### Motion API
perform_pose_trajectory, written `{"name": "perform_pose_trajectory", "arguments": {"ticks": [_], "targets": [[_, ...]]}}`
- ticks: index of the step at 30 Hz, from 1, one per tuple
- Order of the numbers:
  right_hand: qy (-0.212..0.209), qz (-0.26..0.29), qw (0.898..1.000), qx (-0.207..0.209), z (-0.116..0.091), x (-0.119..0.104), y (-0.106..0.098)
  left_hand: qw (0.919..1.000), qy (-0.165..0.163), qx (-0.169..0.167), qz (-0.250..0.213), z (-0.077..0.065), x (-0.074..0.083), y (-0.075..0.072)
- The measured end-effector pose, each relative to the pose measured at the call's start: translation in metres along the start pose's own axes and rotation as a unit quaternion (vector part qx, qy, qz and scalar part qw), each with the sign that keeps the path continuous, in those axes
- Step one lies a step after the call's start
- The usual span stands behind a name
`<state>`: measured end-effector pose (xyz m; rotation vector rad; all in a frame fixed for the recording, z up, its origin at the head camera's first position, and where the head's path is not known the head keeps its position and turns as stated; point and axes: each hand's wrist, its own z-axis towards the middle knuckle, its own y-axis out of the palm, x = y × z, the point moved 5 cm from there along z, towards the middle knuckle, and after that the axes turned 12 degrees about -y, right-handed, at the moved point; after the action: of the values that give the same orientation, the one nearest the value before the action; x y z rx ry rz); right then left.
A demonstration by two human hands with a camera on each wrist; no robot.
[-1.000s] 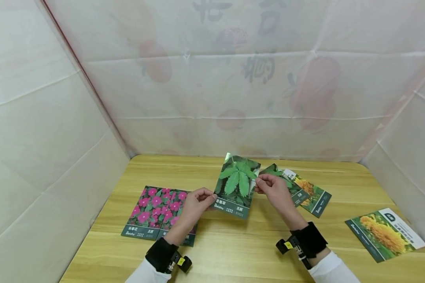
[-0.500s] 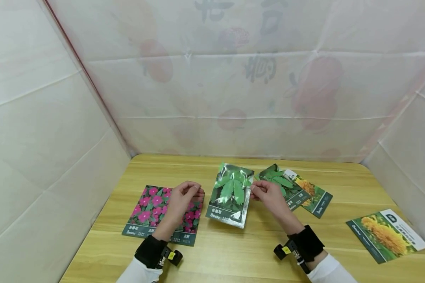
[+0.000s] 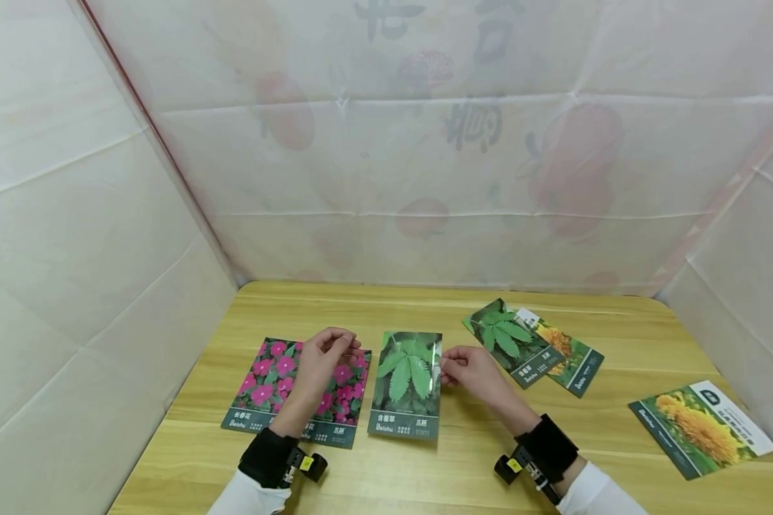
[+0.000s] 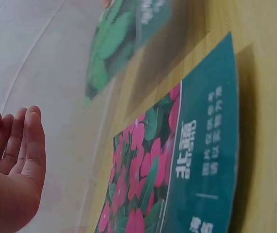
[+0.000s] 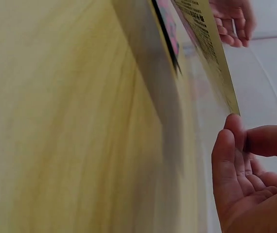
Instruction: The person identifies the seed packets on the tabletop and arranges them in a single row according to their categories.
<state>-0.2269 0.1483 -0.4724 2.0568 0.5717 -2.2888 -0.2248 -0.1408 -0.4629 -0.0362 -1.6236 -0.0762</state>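
Note:
My right hand (image 3: 473, 372) pinches the right edge of a seed packet (image 3: 404, 386) with a green leaf picture. That packet stands upright to my view in the middle, and the right wrist view shows its printed back (image 5: 209, 43) raised above its shadow. My left hand (image 3: 322, 365) hovers over two packets with pink flowers, holding nothing, its fingers loosely bent and its thumb near the fingertips. The left pink-flower packet (image 3: 258, 397) and the right pink-flower packet (image 3: 344, 400) lie side by side, partly hidden by that hand.
Another green-leaf packet (image 3: 509, 340) lies slanted at the back right, overlapping a yellow-flower packet (image 3: 576, 361). A second yellow-flower packet (image 3: 698, 429) lies near the right edge of the wooden table (image 3: 451, 472). Pale cloth walls (image 3: 386, 164) enclose the back and sides.
The green-leaf packet has come down and toward me, turned straighter, beside the pink-flower packets. My left hand has let go of it and drawn left; my right hand keeps its edge.

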Motion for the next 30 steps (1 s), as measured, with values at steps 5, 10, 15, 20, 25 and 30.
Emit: {"name": "perform_pose_trajectory", "arguments": {"ticks": [5,10,15,20,25,30], "targets": [[-0.005,0.001,1.0,-0.019,0.0,0.006,0.006,0.9996,-0.025,0.01,0.003,-0.001,0.005,0.004],[0.015,0.002,1.0,-0.026,-0.001,0.009,0.012,0.9975,-0.065,0.03,0.002,-0.003,0.014,0.008],[0.037,0.001,0.999,-0.029,-0.002,0.01,0.014,0.9971,-0.068,0.034,0.0,-0.002,0.012,0.008],[0.051,-0.004,0.998,-0.042,-0.003,0.012,0.015,0.999,-0.034,0.028,0.004,-0.002,0.009,0.007],[0.058,-0.013,0.997,-0.056,-0.003,0.015,0.016,0.9991,-0.032,0.027,0.003,-0.002,0.009,0.007],[0.059,-0.016,0.997,-0.056,-0.004,0.014,0.015,0.9974,-0.062,0.036,-0.001,-0.002,0.009,0.007]]}}
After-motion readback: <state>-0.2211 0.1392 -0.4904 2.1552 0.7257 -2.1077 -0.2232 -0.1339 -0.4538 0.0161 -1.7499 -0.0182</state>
